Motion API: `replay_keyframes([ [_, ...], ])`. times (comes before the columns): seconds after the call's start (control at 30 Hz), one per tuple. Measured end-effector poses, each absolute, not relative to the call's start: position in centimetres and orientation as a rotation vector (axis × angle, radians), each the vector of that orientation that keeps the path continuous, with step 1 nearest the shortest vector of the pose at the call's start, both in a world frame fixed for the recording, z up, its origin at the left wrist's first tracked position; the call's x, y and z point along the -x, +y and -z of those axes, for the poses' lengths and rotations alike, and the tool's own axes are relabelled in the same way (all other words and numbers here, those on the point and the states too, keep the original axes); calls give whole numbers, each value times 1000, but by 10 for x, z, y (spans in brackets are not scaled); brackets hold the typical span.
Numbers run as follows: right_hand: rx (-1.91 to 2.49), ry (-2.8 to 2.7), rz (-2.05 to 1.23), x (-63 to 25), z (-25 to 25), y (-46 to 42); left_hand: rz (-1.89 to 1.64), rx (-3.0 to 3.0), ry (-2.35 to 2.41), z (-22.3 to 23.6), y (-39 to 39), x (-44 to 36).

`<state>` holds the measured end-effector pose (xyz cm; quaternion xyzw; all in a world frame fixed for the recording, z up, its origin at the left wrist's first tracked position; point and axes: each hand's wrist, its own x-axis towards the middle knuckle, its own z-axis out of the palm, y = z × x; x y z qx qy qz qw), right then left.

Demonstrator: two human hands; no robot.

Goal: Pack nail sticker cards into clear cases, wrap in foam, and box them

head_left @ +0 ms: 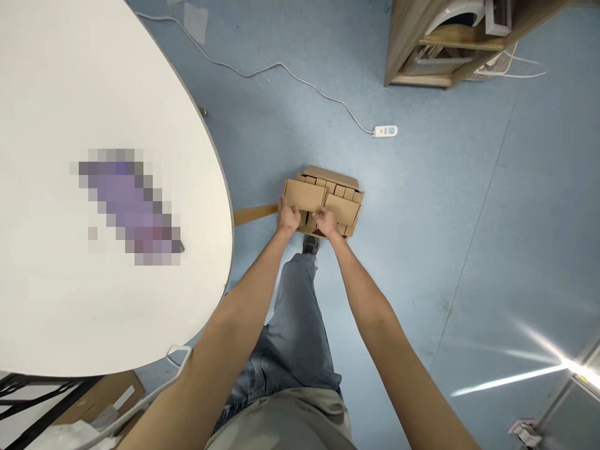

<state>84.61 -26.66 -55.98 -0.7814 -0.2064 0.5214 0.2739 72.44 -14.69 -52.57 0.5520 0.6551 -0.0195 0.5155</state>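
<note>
An open cardboard box (pixel 355 226) sits on the floor in front of my foot, packed with several small brown cartons (pixel 338 190). Across its top lie two flat cardboard pieces, a left piece (pixel 304 195) and a right piece (pixel 342 209). My left hand (pixel 288 217) is closed at the near left corner of the left piece. At the near edge, where the two pieces meet, my right hand (pixel 327 222) is closed, its fingers pinched together. Exactly what the right fingertips grip is hidden.
A white round-edged table (pixel 197 300) stands on my left, with a pixelated purple item (pixel 129 206) on it. A white cable runs over the blue floor to a small white device (pixel 385 131). A wooden shelf (pixel 398 50) stands ahead on the right.
</note>
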Motion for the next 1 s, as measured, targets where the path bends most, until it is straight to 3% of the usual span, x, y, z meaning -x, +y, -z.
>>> replay_keyframes([
  [0.13, 2304, -463, -1507, -843, 536, -276, 196, -1298, 1527, 519, -156, -741],
  [0.27, 2225, -387, -1505, -827, 491, -303, 326, -1372, 1458, 481, -185, -744],
  [0.7, 2049, -295, -1112, -787, 290, -355, 241, -1415, 1016, 279, -241, -678],
  [1.0, 1935, -442, -928, -706, 164, -335, -70, -1378, 871, 138, -213, -548],
])
